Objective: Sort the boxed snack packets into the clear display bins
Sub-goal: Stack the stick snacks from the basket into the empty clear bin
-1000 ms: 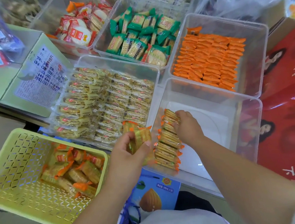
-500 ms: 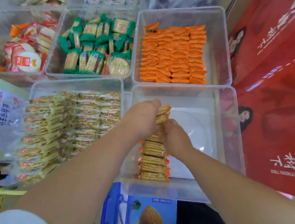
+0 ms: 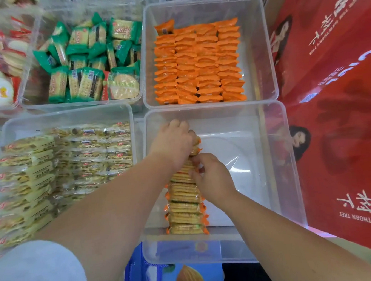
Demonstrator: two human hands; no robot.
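Stacking job is at the fiddly bit. The cracker packets (image 3: 186,209) stand on edge in one row along the left wall of the clear bin (image 3: 238,165), and the rest of that bin's floor is bare.

The left hand (image 3: 173,141) is at the far end of the row, knuckles up, its grip curled over a few packets it looks to be pushing in. The right hand (image 3: 212,178) sits at the middle of the row with its fingertips against the packets' right side. I can't tell if that grip is pinching one or only bracing them.

What worries me is that nothing supports the row on its right, only open bin floor. If the bracing hand lifts off while the other shoves, I'd guess the packets domino over sideways. Push too hard endways and the row could buckle in the middle, or the crackers inside could crack.

The orange packets (image 3: 198,63) in the bin just beyond this one are wedged several rows wide. Left of it, the pale yellow packets (image 3: 70,164) are packed full.
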